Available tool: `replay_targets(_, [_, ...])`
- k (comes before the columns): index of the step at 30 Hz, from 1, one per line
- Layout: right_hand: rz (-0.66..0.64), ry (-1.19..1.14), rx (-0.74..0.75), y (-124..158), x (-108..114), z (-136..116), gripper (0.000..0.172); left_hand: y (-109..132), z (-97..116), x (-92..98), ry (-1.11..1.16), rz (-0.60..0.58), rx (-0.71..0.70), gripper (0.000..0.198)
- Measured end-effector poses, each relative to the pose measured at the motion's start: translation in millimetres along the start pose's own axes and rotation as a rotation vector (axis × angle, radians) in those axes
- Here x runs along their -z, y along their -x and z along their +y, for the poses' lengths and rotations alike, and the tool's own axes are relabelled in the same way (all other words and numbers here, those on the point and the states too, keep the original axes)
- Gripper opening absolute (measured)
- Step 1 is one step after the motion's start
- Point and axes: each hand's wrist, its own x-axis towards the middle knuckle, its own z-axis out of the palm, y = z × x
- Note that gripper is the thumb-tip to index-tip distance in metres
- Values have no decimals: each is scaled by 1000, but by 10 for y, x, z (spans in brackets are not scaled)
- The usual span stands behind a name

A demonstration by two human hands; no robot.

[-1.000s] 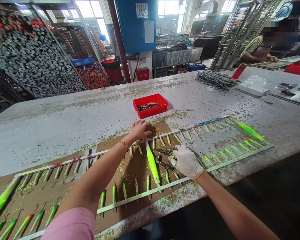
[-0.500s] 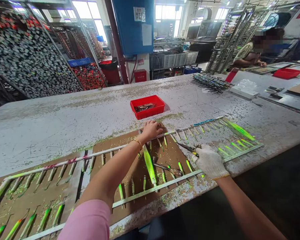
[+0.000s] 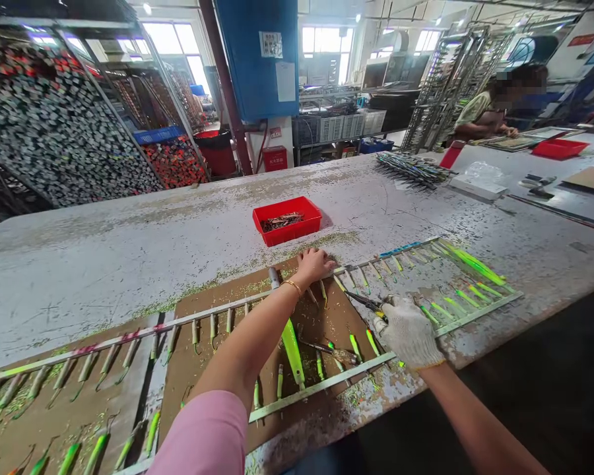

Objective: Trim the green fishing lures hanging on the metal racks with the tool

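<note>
Pliers [image 3: 367,302] are clamped in the gloved right hand [image 3: 408,332], their nose pointing at ten o'clock over a lure rack [image 3: 386,264]. The bare left hand [image 3: 315,266] lies palm-down and holds nothing, resting at the rack's upper rail, with a gold bangle [image 3: 292,286] on its wrist and a pink sleeve [image 3: 202,435] above. Between the hands, a long neon-green lure [image 3: 292,349] and a second tool [image 3: 329,349] lie on a brown board [image 3: 321,310] scattered with green flecks. Smaller lures [image 3: 468,307] hang in rows along the racks at three and nine o'clock. The board sits on a scuffed white table [image 3: 129,264], with a red tray [image 3: 287,221] of metal parts at twelve o'clock and a bundle of rods [image 3: 413,169] at one. Beyond the table, a co-worker [image 3: 485,109] sits at one o'clock by a tall wire rack [image 3: 450,86], a blue cabinet [image 3: 255,59] stands at twelve, and densely stocked racks [image 3: 54,125] fill eleven o'clock.
</note>
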Motion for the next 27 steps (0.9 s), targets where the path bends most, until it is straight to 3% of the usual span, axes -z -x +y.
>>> replay_targets(5, [23, -16, -6, 25, -19, -29, 20, -78, -56, -45, -12, -4, -42, 58])
replay_targets(12, [47, -39, 3, 43, -98, -25, 20, -101, -366, 188, -121, -116, -151, 64])
replay_targets(17, [67, -21, 23, 66, -160, 4, 20, -136, -184, 118, -39, -74, -111, 57])
replay_targets(20, [84, -8, 44, 71, -177, 22, 21, -138, -96, 75, -29, -120, -111, 59])
replay_targets(27, [104, 9, 55, 77, -210, 42, 24, -46, -339, 213, -100, -174, -108, 70])
